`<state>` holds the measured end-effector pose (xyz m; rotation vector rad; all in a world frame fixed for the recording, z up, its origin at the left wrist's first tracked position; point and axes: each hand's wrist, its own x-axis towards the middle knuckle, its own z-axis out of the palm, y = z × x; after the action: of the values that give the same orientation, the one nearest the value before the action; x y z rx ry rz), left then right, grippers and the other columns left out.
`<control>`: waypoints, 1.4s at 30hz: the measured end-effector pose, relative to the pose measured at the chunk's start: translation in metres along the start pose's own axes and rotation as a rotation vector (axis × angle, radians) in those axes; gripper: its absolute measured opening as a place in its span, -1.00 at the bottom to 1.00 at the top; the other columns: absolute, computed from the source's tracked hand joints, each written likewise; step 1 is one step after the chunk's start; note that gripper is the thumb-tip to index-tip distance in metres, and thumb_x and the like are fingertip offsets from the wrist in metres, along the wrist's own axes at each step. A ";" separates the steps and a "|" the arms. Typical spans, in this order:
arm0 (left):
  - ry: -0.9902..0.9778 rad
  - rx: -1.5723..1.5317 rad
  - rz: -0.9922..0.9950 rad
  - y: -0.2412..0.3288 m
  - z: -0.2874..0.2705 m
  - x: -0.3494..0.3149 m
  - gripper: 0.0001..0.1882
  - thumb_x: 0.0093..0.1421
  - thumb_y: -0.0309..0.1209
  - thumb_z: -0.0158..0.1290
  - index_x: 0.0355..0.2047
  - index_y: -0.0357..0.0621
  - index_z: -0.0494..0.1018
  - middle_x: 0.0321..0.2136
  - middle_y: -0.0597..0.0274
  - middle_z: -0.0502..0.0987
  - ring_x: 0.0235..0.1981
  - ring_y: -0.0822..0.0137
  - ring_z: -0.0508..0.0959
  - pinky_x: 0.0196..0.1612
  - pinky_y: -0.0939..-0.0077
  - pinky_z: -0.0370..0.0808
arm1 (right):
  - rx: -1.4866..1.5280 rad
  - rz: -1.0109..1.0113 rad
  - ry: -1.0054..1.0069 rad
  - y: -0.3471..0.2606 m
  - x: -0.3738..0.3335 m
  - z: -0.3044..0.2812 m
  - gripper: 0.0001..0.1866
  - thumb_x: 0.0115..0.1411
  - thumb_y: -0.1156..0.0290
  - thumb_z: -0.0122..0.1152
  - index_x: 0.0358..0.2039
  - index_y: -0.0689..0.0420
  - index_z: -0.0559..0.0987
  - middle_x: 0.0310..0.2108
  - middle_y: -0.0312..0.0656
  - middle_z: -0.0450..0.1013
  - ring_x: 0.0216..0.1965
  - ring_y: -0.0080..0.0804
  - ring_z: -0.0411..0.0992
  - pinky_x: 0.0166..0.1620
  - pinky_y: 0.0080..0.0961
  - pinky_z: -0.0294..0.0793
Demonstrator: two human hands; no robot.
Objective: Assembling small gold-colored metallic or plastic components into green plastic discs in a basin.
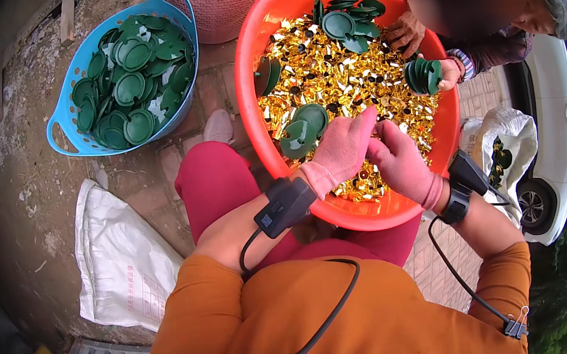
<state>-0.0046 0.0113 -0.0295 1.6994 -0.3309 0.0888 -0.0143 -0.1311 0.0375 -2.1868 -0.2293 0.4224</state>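
Observation:
Both my hands wear pink gloves and meet over a red tub [369, 217] filled with small gold, white and black pieces [322, 63]. My left hand [343, 145] is closed, its fingertips pressed together beside my right hand [405, 166]. The right one is closed in a pinch. Whatever they hold between them is too small or hidden to name. Just left of my left hand, round dark green discs [298, 138] lie on the gold pieces. More green discs [339, 25] are heaped at the tub's far side.
Across the tub, a co-worker's hand [449, 74] holds a stack of green discs [423, 75]; the other hand [405, 34] reaches into the tub. A blue basket [51, 108] of discs stands left, a pink basket [216, 9] behind. White sacks [117, 255] and a white car [557, 109] flank me.

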 end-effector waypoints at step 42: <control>-0.161 -1.410 -0.767 -0.051 0.148 0.152 -0.65 0.34 -0.02 -0.26 -0.12 0.17 0.44 -0.25 0.35 0.56 -0.28 0.32 0.56 -0.29 0.30 0.55 | -0.813 -0.055 0.263 0.055 0.076 -0.164 -0.05 -0.35 -0.05 0.47 0.10 0.08 0.38 -0.03 0.06 0.39 0.07 0.02 0.30 0.14 -0.06 0.18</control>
<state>0.1350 -0.1530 -0.0641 0.3318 0.1739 -0.6996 0.1192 -0.2614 0.0691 -2.9866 -0.3575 -0.0169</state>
